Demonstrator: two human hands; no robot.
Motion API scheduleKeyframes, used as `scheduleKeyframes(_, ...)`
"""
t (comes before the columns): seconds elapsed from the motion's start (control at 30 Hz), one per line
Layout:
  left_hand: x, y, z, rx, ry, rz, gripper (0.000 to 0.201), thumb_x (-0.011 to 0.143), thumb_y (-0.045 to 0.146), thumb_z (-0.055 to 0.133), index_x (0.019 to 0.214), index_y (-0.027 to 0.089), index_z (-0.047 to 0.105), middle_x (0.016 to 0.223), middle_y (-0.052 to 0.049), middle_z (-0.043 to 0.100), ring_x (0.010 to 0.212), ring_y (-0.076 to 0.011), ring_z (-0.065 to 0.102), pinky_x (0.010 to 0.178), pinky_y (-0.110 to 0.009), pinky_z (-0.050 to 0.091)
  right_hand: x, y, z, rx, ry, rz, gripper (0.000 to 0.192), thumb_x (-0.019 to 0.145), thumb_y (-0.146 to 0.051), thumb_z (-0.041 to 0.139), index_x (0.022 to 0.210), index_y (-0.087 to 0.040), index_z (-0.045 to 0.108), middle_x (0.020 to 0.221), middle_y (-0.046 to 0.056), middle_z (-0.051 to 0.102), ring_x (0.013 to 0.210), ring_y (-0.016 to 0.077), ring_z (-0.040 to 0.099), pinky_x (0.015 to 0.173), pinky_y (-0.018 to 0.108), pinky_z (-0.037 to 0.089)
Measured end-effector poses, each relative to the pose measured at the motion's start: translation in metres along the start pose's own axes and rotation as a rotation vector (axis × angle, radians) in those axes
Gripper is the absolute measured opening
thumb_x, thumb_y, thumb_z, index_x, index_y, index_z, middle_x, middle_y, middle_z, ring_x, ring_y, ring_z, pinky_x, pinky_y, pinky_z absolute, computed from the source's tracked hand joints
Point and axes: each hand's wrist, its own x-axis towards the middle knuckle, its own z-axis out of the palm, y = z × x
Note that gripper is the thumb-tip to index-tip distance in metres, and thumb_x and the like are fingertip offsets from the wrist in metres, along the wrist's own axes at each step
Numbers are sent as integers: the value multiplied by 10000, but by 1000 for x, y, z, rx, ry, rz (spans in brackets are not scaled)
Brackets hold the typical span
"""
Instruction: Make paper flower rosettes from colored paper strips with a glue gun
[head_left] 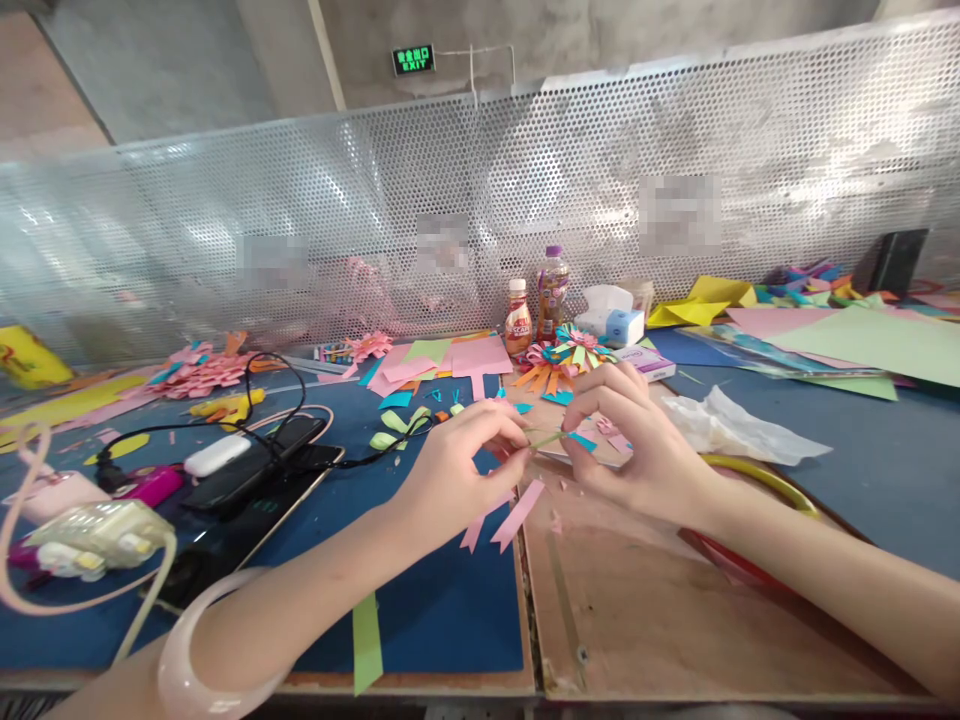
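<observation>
Head view, from my remote station: I read the scene downward in size, beginning with the worktable [420, 600], whose blue mat meets a bare plywood board [675, 620] just below the hands. Behind it stands a perforated metal screen [480, 220]. Large sheets of coloured paper [862, 340] lie at far right, well apart from the work; a crumpled white tissue [735, 425] lies just beyond the right wrist. Phones and cables [255, 470] sit to the left. Two drink bottles [536, 300] stand at the back, with a finished paper flower [562, 355] just in front of them.

The left hand [457, 470] and right hand [637, 450] meet at centre above the seam of mat and board. Both are closed in a fingertip pinch on one thin green paper strip [551, 438]. I judge its long axis to run nearly level, left to right, bridging the gap between the two pinches; neither hand is nearer, each holds an end. A small blue scrap [581, 441] sits on the strip at the right fingertips. Pink paper strips [502, 520] hang below the left hand; whether it grips them I cannot tell
</observation>
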Motion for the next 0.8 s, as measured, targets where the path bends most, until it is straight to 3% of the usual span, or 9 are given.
scheduleKeyframes(0.33,1,3,-1,90,25,71,85,732,31,608,749,114,598,897,-74,615,757,-97,601,659,-193,517,0,-1,1,15,8,-7,198,683,-43,561,788,-197,496,817,16,497,796,173,450,725,351,338)
scheduleKeyframes(0.8,2,5,-2,74,27,51,103,751,40,584,756,143,580,916,-66,613,783,-120,606,660,-236,538,-2,0,2,-21,3,-4,215,694,-72,551,823,-225,472,837,20,499,808,194,444,712,356,350)
